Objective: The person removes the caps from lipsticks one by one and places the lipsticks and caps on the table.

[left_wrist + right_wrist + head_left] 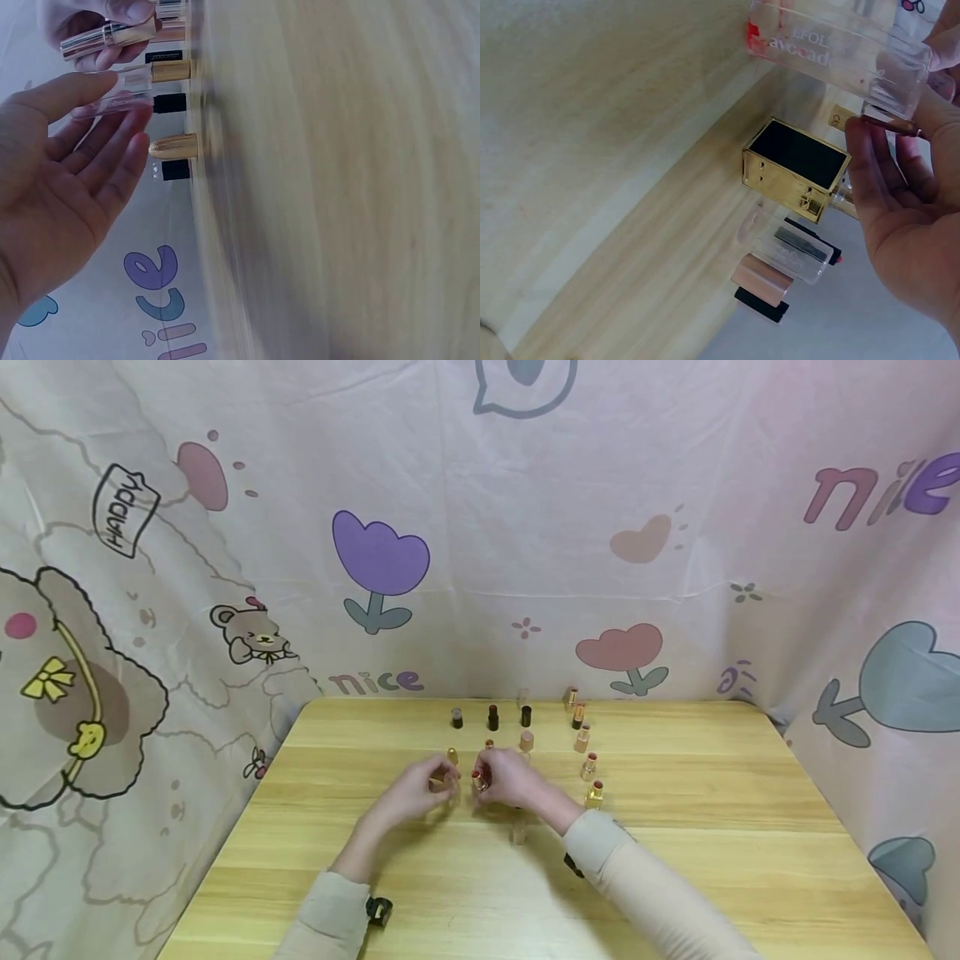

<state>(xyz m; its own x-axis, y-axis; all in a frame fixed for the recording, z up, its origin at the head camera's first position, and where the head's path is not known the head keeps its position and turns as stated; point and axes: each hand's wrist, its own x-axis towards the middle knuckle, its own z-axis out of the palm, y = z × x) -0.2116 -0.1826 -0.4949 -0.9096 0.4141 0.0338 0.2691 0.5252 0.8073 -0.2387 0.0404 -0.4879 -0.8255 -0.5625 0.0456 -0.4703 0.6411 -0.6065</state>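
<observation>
My left hand (418, 789) holds a clear cap (116, 101) between thumb and fingers, left of the right hand. My right hand (512, 777) grips a shiny gold lipstick tube (109, 39), its red tip toward the left hand in the head view. Just behind the left hand stands a rounded gold cap (452, 756). A lipstick with a reddish tip (489, 744) shows past the right hand. Close under the right forearm stands a clear case (832, 56) with printed lettering. Beyond it in the right wrist view is a gold cap with a black top (795, 161).
Black lipstick pieces (492, 719) stand along the table's back, with a pinkish cap (527, 741) nearby. Several open lipsticks (588, 767) form a column to the right. The wooden table (720, 827) meets a patterned cloth (480, 568) behind.
</observation>
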